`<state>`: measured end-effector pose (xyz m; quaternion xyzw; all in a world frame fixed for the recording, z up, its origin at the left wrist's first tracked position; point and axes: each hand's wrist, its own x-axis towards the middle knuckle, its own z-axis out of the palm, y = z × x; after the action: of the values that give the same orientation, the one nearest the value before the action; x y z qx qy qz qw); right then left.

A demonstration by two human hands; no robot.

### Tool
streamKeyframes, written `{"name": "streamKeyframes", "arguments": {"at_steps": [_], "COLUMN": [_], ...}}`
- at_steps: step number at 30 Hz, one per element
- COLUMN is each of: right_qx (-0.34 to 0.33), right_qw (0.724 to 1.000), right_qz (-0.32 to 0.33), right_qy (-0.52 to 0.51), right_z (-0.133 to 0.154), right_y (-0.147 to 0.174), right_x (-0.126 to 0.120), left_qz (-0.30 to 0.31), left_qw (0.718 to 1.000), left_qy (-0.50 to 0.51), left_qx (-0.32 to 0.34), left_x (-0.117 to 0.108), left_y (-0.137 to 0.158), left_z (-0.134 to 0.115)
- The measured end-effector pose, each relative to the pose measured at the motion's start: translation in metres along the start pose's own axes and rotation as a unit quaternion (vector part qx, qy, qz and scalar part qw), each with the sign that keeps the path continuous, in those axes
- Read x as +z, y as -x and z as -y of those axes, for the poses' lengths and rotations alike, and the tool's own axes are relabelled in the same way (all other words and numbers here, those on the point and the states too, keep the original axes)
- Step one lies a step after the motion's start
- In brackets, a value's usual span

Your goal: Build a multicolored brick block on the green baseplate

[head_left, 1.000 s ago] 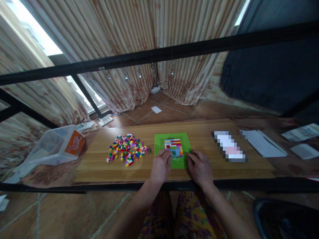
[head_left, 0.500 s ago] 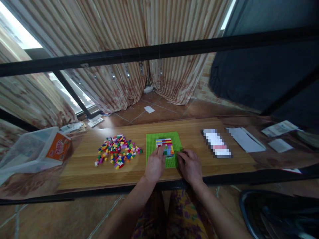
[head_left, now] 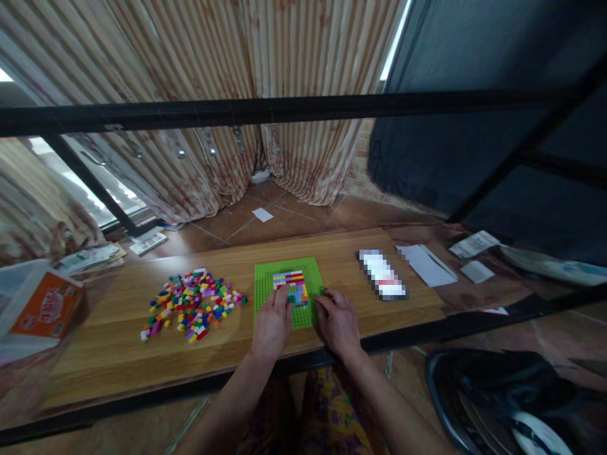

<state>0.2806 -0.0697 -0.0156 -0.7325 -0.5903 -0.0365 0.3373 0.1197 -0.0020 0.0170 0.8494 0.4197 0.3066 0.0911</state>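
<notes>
A green studded baseplate (head_left: pixel 263 270) lies on the wooden board, with a flat patch of coloured toy bricks (head_left: pixel 298 289) built up at its middle. My left hand (head_left: pixel 271 323) reaches over the plate from the front. Its fingers are pressed together at the left side of the patch and cover part of it; whatever they pinch is hidden. My right hand (head_left: pixel 339 321) is closed at the plate's right edge, fingers curled and touching the rim. A small dark green spot shows by its fingertips, too small to name.
Loose bricks (head_left: pixel 192 303) lie heaped left of the plate. A phone with a pixelated screen (head_left: pixel 383 275) and white paper (head_left: pixel 427 265) are to the right. A clear plastic box (head_left: pixel 35 309) with an orange label stands far left. A black metal bar (head_left: pixel 303 109) crosses beyond the board.
The camera view has swung to the right, so everything sits further left in the picture. Both hands keep nearly the same places on the baseplate.
</notes>
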Motion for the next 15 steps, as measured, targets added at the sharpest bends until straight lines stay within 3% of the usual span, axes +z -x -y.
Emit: {"name": "streamKeyframes", "arguments": {"at_steps": [15], "right_qx": [0.032], "right_qw": [0.999], "right_qz": [0.010], "right_qy": [-0.009], "right_z": [0.006], "right_y": [-0.003], "right_x": [-0.002], "left_qz": [-0.053], "left_qw": [0.990], "left_qy": [-0.051], "left_qx": [0.124], "left_x": [0.003], "left_y": [0.003], "left_z": [0.011]}}
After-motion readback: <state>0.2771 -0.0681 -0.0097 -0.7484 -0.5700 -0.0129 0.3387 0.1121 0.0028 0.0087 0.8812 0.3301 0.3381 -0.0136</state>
